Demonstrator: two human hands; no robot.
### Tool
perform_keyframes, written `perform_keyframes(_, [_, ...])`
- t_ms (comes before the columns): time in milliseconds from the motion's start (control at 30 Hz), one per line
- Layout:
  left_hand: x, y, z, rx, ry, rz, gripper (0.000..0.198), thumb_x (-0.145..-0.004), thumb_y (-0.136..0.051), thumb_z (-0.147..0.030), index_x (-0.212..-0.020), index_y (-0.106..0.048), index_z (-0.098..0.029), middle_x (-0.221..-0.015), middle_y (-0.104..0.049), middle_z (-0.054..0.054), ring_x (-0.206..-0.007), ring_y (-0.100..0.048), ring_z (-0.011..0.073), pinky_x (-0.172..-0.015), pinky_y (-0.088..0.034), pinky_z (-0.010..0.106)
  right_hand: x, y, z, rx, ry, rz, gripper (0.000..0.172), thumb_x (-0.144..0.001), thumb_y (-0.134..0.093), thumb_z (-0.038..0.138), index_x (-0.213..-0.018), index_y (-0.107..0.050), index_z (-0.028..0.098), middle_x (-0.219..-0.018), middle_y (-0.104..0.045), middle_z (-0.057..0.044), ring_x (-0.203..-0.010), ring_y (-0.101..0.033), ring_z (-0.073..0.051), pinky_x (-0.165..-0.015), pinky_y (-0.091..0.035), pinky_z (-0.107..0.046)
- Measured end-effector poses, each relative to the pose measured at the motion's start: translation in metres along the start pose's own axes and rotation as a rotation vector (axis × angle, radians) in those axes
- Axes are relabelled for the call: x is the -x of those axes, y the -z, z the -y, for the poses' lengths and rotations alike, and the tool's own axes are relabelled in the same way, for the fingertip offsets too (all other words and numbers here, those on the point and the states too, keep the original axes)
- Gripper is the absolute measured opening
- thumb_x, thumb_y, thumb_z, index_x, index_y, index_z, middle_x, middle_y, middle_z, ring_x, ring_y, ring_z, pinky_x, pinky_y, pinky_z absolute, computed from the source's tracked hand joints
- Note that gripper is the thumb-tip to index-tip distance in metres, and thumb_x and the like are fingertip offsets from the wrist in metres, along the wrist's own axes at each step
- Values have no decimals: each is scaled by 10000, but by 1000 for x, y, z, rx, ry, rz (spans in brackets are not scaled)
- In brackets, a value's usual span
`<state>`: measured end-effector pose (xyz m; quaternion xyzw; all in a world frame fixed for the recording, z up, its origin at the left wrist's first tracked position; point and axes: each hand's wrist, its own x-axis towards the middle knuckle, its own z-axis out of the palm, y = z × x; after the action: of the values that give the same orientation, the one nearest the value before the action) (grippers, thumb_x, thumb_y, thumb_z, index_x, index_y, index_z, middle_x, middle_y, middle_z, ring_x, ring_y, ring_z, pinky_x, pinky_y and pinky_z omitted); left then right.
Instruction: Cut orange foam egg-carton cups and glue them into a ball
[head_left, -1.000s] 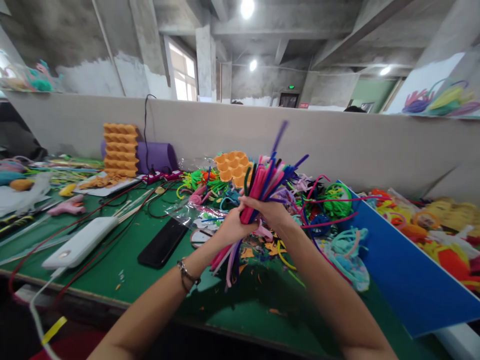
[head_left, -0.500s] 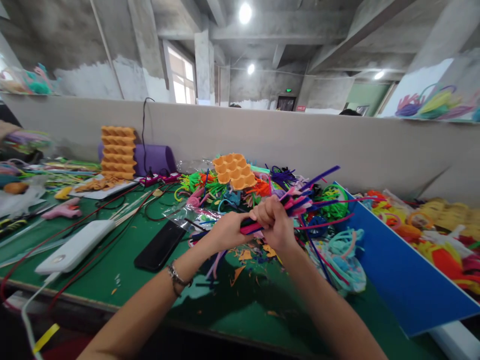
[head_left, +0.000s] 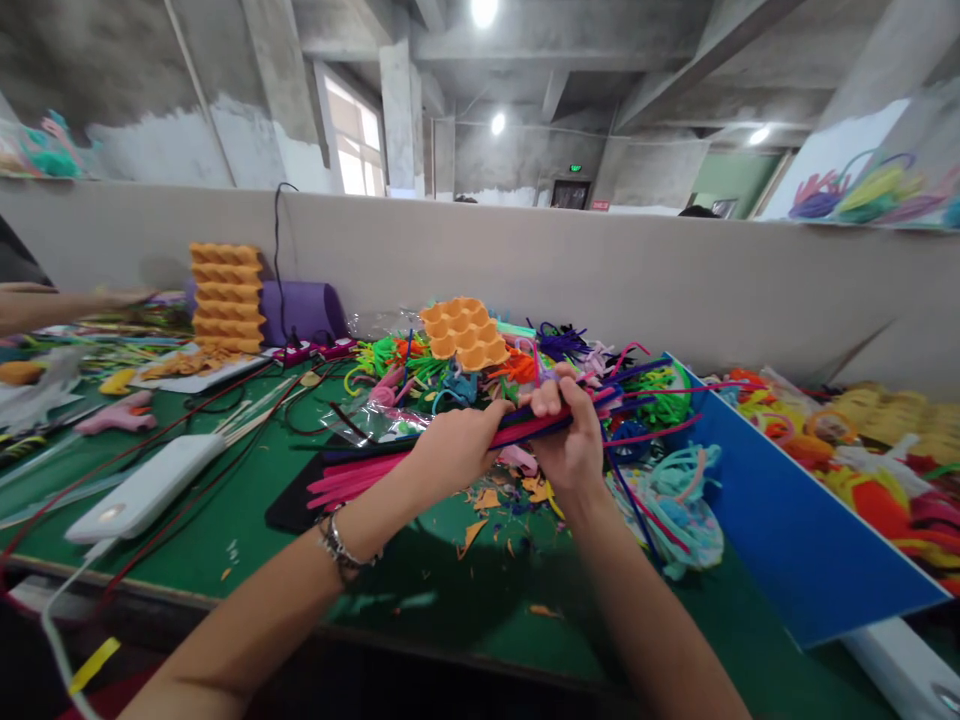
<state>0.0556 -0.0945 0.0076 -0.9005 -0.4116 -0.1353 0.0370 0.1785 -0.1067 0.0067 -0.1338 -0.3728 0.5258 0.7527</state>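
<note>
A bundle of fuzzy pipe cleaners [head_left: 360, 478], mostly pink and dark blue, lies nearly level across both my hands. My left hand [head_left: 463, 442] is closed round its middle, and pink ends stick out to the left over a black phone [head_left: 289, 500]. My right hand [head_left: 566, 435], palm turned up, holds the same bundle further right with its fingers curled over it. Loose pink and blue ends fan out past that hand. Behind the hands is a heap of coloured pipe cleaners with an orange egg-crate foam piece [head_left: 465, 333] on top.
A blue board [head_left: 810, 520] stands slanted at the right, with coloured pieces beyond it. At the left are a white power bank [head_left: 150, 487], cables, a pink glue gun [head_left: 116, 414] and a purple roll [head_left: 304, 312]. A co-worker's arm [head_left: 60, 308] reaches in at the far left.
The bundle has swung more level, and its pink ends now show left of my left hand. My right hand has loosened and turned palm up. The co-worker's arm reaches further in.
</note>
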Motion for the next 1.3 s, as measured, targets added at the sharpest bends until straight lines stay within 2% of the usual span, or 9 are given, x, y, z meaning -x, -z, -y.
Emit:
perform_keyframes(233, [1, 7, -2, -140, 49, -6, 311, -790, -517, -327, -1061, -514, -174, -844, -678, 86, -780, -653, 261, -622, -488, 321, -3, -3, 8, -118, 11, 24, 568, -758, -577, 446, -469, -174, 168, -390, -146, 98, -363, -198, -43, -503, -398, -176])
perform_keyframes(500, [-28, 16, -29, -106, 175, -163, 262, -876, -301, -136, -1035, -509, -143, -848, -651, 108, -786, -646, 218, -592, -453, 257, -13, -19, 11, 139, 209, -83, 555, -859, -364, 459, -466, -92, 176, -360, -105, 80, -341, -121, -69, -474, -358, -233])
perform_keyframes(600, [-31, 14, -21, -121, 114, -89, 272, -863, -343, -147, -1092, -486, -112, -834, -651, 129, -774, -650, 240, -599, -460, 275, -16, -2, 8, 267, 181, 21, 448, -734, -566, 459, -481, -290, 213, -422, -295, 85, -413, -338, -74, -620, -428, -257])
perform_keyframes(667, [-28, 15, -8, -163, 90, -48, 319, -836, -392, -151, -1145, -466, -113, -837, -657, 131, -764, -650, 260, -600, -466, 298, -13, 20, 7, 475, 89, 108, 286, -633, -666, 444, -633, -470, 237, -622, -513, 50, -644, -514, -114, -730, -434, -281])
perform_keyframes(767, [-20, 20, 12, -246, 121, -33, 402, -796, -418, -131, -1196, -456, -143, -815, -659, 116, -744, -648, 269, -598, -469, 320, 5, 59, 9, 1072, -189, 326, 250, -714, -566, 463, -813, -544, 234, -836, -593, -3, -798, -546, -156, -728, -431, -303])
perform_keyframes(867, [-11, 26, 27, -274, 177, -17, 420, -776, -453, -175, -1194, -488, -155, -814, -650, 112, -765, -640, 261, -639, -469, 331, 36, 92, 15, 1269, -332, 436, 143, -605, -676, 294, -683, -603, 200, -691, -602, -13, -672, -547, -173, -647, -412, -303])
perform_keyframes(1067, [-3, 25, 37, -32, 139, 13, 323, -707, -545, -288, -999, -625, -174, -719, -612, 54, -728, -601, 219, -639, -445, 287, 83, 120, 15, 1518, -386, 380, 53, -656, -561, 161, -636, -586, 203, -691, -534, -30, -597, -465, -152, -589, -356, -288])
perform_keyframes(1200, [-3, 27, 38, 279, 102, 31, 177, -691, -568, -320, -660, -614, -152, -498, -443, -25, -526, -473, 128, -528, -378, 225, 81, 120, 12, 1506, -348, 326, 149, -685, -538, 212, -540, -501, 209, -635, -460, -19, -586, -415, -155, -592, -338, -295])
perform_keyframes(1300, [-2, 33, 36, 524, 163, 92, 206, -688, -575, -321, -587, -586, -142, -445, -347, -58, -444, -373, 84, -467, -322, 210, 68, 113, 17, 1398, -300, 284, 184, -669, -585, 289, -538, -480, 216, -629, -440, -10, -597, -393, -157, -603, -335, -296])
